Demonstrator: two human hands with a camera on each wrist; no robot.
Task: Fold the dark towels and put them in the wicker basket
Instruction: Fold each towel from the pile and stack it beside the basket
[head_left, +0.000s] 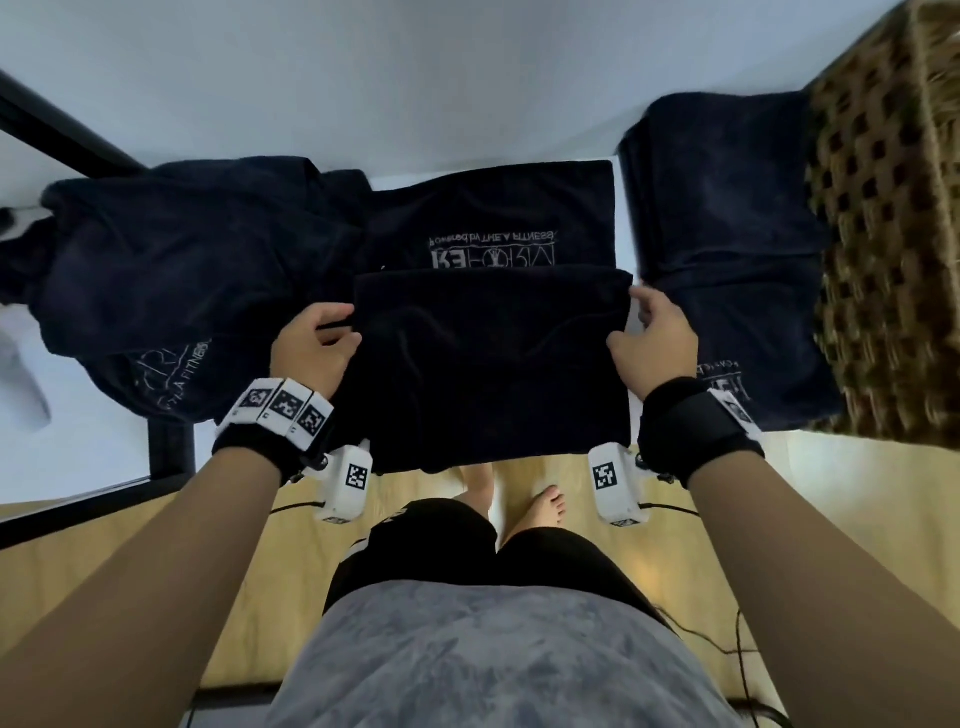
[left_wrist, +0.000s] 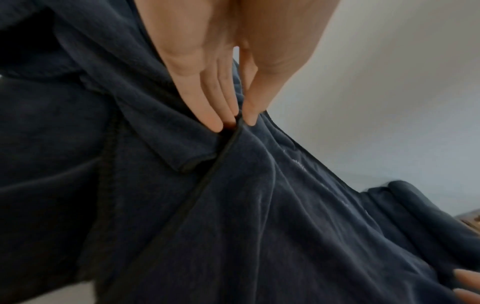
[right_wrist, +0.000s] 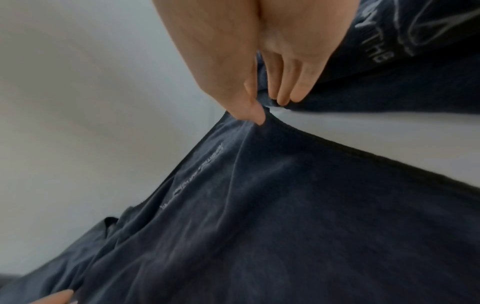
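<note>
A dark navy towel (head_left: 493, 358) with white lettering lies in front of me on the white table, its near half lifted and doubled toward the far half. My left hand (head_left: 317, 343) pinches its left corner (left_wrist: 237, 123) between thumb and fingers. My right hand (head_left: 652, 338) pinches the right corner (right_wrist: 262, 115) the same way. A folded dark towel (head_left: 727, 249) lies to the right, beside the wicker basket (head_left: 883, 249). A heap of unfolded dark towels (head_left: 171, 270) sits on the left.
The white table (head_left: 626, 249) runs up to a white wall (head_left: 415, 78). A black frame bar (head_left: 62, 130) crosses the far left. Below the table edge are a wooden floor (head_left: 234, 571), my bare feet and trailing cables.
</note>
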